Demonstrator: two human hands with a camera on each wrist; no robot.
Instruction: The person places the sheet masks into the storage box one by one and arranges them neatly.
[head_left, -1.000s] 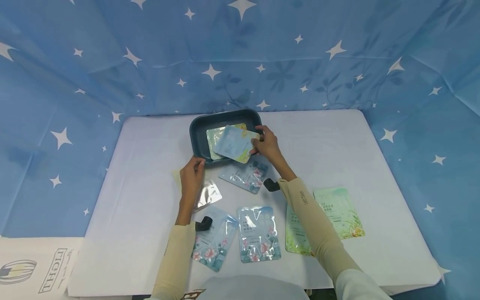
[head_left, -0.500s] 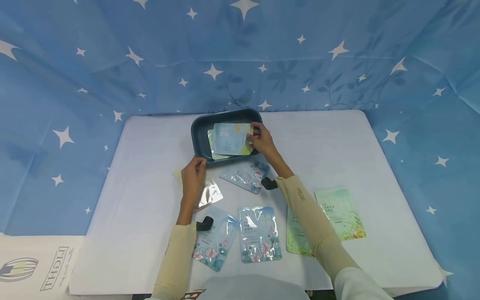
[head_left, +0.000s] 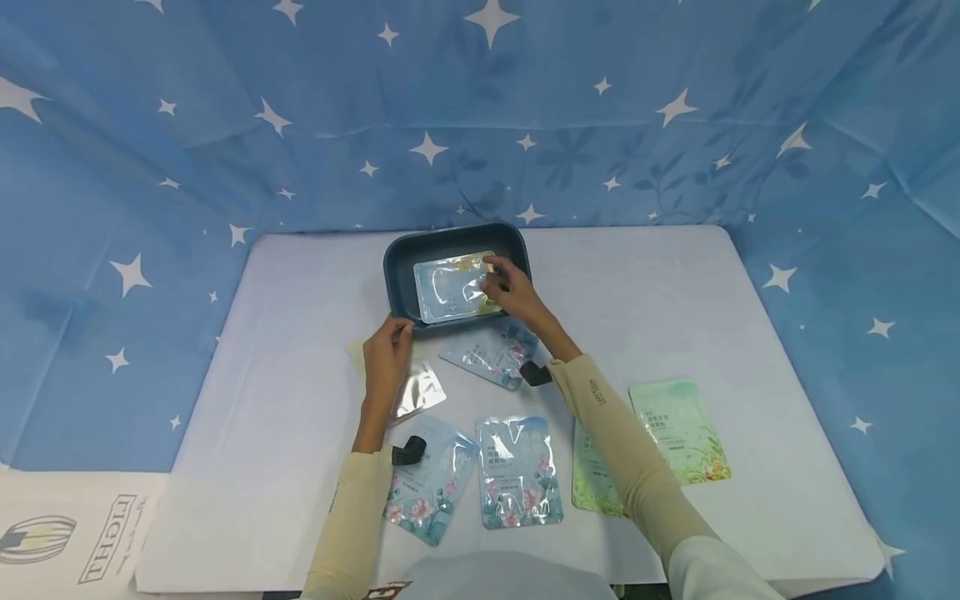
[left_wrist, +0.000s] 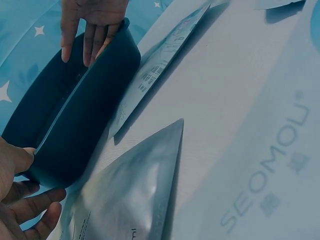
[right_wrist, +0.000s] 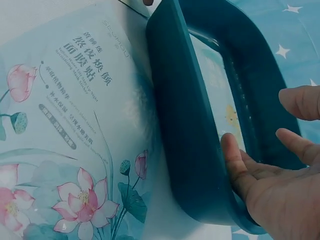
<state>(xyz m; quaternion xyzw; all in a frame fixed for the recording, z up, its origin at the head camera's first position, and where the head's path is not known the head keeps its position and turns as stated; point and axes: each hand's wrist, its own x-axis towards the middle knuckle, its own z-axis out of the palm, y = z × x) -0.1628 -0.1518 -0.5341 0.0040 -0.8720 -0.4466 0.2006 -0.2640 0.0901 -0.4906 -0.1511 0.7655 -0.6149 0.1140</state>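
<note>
A dark teal tray (head_left: 442, 242) stands at the back of the white table. My left hand (head_left: 384, 358) grips its near left corner; in the left wrist view the thumb lies over the rim with the other fingers against the outside. A glossy light blue face mask packet (head_left: 447, 290) lies flat in the tray, covering what is under it. Over the packet's right end is my right hand (head_left: 519, 298). In the right wrist view its fingers (right_wrist: 235, 157) are spread inside the tray, apart from the thumb, with nothing pinched between them.
Before the tray lies a blue lotus-print packet (head_left: 491, 354), beside a silver-backed one (head_left: 420, 390). Nearer the front are two more blue packets (head_left: 519, 471) (head_left: 431, 483). Two green packets (head_left: 678, 429) (head_left: 592, 471) lie right, one partly under my right sleeve.
My right hand has turned the light blue packet straight, lowered it onto the green one in the tray and let go. My left hand has kept its place at the corner.
</note>
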